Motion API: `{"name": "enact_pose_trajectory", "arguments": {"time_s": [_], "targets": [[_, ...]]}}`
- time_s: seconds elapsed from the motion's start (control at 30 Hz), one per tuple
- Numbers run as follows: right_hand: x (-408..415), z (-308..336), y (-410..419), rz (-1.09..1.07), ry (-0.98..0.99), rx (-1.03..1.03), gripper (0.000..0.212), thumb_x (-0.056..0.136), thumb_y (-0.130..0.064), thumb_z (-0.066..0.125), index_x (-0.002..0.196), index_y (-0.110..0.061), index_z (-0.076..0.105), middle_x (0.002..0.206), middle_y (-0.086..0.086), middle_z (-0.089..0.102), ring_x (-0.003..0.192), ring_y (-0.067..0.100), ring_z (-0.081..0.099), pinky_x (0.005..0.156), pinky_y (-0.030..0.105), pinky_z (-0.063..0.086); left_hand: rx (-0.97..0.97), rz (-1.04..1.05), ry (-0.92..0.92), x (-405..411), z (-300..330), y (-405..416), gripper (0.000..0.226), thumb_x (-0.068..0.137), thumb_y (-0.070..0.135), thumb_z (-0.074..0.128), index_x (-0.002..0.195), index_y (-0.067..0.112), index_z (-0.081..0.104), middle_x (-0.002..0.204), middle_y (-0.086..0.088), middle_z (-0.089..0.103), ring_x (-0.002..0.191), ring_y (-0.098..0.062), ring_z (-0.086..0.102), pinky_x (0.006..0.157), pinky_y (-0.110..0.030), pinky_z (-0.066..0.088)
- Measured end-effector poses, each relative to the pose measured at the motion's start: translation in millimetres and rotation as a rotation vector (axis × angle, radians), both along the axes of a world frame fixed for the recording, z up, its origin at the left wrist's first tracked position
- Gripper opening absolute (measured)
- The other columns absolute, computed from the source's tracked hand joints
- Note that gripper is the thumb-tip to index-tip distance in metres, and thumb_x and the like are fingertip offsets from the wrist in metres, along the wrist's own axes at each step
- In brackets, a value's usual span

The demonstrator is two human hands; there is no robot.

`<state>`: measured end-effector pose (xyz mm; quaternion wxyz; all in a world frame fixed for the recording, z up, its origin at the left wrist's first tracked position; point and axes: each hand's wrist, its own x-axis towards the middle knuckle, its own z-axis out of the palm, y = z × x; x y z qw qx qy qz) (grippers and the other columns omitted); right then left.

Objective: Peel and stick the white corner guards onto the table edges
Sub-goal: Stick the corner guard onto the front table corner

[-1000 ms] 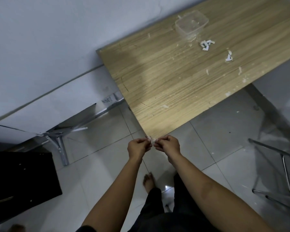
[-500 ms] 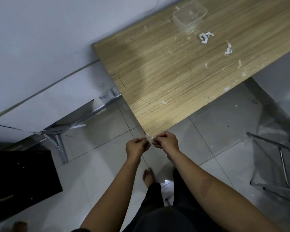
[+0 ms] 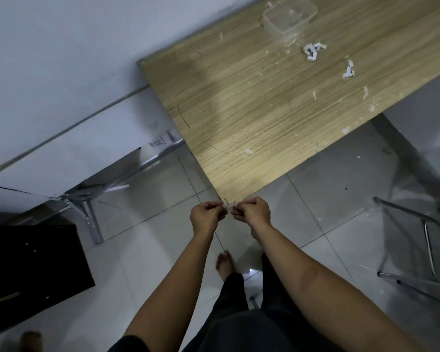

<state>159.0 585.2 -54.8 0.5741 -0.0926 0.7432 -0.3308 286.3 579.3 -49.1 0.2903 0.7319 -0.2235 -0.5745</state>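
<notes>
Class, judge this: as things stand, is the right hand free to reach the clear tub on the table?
Probably not yet: the right hand pinches a corner guard with the left hand, and the tub sits far across the table.

Bare office-like room: wood-grain table [image 3: 252, 110], tiled floor [image 3: 142, 240], metal chair [image 3: 432, 240]

Dim, soft shadows, floor glare, edges warped
</notes>
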Motion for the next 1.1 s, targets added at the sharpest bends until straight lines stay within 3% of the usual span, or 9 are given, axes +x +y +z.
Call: {"name": "enact_pose_trajectory", "arguments": {"time_s": [0.1, 0.23, 0.4, 0.53, 0.63, 0.73, 0.9, 1.0, 1.1], "targets": [[-0.2, 3.8, -1.1, 0.033, -0.081, 0.065, 0.003, 0.090, -0.004, 0.065, 0.092, -0.004, 0.065, 0.092, 0.017, 0.071, 0.076, 0.026, 0.071, 0.064, 0.037, 0.063, 0.010, -0.015, 0.071, 3.3, 0.7, -0.2, 0.017, 0.080, 0.005, 0.079, 0.094, -0.003, 0.074, 0.086, -0.022, 0.074, 0.081, -0.030, 0.075, 0.075, -0.029, 0.062], [-3.5, 5.6, -3.6, 0.115, -0.147, 0.114, 0.009, 0.092, -0.017, 0.068, 0.091, -0.008, 0.069, 0.098, 0.015, 0.071, 0.085, 0.026, 0.066, 0.063, 0.034, 0.060, 0.072, -0.077, 0.079, 6.7, 0.6, -13.0, 0.024, 0.079, 0.016, 0.082, 0.091, -0.002, 0.074, 0.086, -0.021, 0.075, 0.079, -0.027, 0.075, 0.073, -0.030, 0.062], [-2.0, -1.9, -12.7, 0.144, -0.103, 0.168, 0.022, 0.093, -0.017, 0.067, 0.107, 0.000, 0.070, 0.102, 0.012, 0.073, 0.084, 0.021, 0.067, 0.061, 0.032, 0.056, 0.114, -0.227, -0.007, 4.8, -1.2, -23.6, 0.020, 0.086, 0.022, 0.076, 0.101, 0.010, 0.069, 0.093, -0.013, 0.075, 0.081, -0.023, 0.074, 0.068, -0.030, 0.057], [7.4, -2.2, -23.5, 0.183, 0.016, 0.229, 0.021, 0.088, -0.011, 0.066, 0.105, 0.001, 0.066, 0.101, 0.015, 0.072, 0.077, 0.020, 0.065, 0.051, 0.027, 0.051, 0.164, -0.296, -0.108, -2.7, -3.4, -33.4, 0.011, 0.090, 0.018, 0.070, 0.086, 0.008, 0.069, 0.089, -0.015, 0.076, 0.081, -0.021, 0.075, 0.070, -0.032, 0.060], [7.4, 2.4, -28.3, 0.185, -0.004, 0.252, 0.019, 0.086, -0.007, 0.065, 0.102, 0.002, 0.068, 0.100, 0.016, 0.072, 0.076, 0.022, 0.064, 0.048, 0.026, 0.050, 0.223, -0.394, -0.134, 0.2, 0.1, -41.8, 0.007, 0.085, 0.011, 0.071, 0.082, 0.006, 0.074, 0.086, -0.012, 0.076, 0.078, -0.016, 0.074, 0.059, -0.025, 0.055], [-1.7, 4.1, -22.2, 0.263, -0.038, 0.208, 0.021, 0.090, -0.015, 0.066, 0.106, -0.001, 0.068, 0.104, 0.014, 0.073, 0.081, 0.022, 0.067, 0.053, 0.027, 0.053, 0.284, -0.432, -0.073, 8.1, 10.0, -46.7, 0.011, 0.083, 0.008, 0.072, 0.073, 0.013, 0.072, 0.088, -0.004, 0.075, 0.074, -0.009, 0.070, 0.062, -0.024, 0.047], [-6.1, 2.4, -3.4, 0.346, -0.127, 0.024, 0.022, 0.089, -0.023, 0.073, 0.106, -0.011, 0.070, 0.106, 0.007, 0.072, 0.087, 0.018, 0.065, 0.065, 0.028, 0.055, 0.374, -0.386, -0.003, 11.7, 17.7, -53.1, 0.009, 0.086, 0.013, 0.071, 0.077, 0.014, 0.071, 0.094, -0.003, 0.076, 0.091, -0.014, 0.072, 0.072, -0.029, 0.040], [4.4, -6.8, -2.7, 0.359, -0.021, 0.021, 0.026, 0.084, -0.022, 0.076, 0.108, -0.014, 0.071, 0.106, 0.005, 0.073, 0.087, 0.016, 0.065, 0.063, 0.028, 0.054, 0.336, -0.412, -0.042, 8.8, 15.0, -55.7, 0.012, 0.083, 0.009, 0.071, 0.073, 0.015, 0.071, 0.102, -0.007, 0.075, 0.101, -0.018, 0.069, 0.071, -0.030, 0.044], [12.2, -15.1, -4.0, 0.436, 0.189, 0.010, 0.032, 0.082, -0.034, 0.075, 0.108, -0.016, 0.072, 0.104, 0.006, 0.073, 0.092, 0.023, 0.067, 0.070, 0.033, 0.056, 0.334, -0.380, 0.013, 7.9, 7.3, -54.4, 0.006, 0.086, 0.007, 0.071, 0.082, 0.012, 0.071, 0.100, -0.011, 0.073, 0.096, -0.018, 0.070, 0.066, -0.025, 0.048]]}}
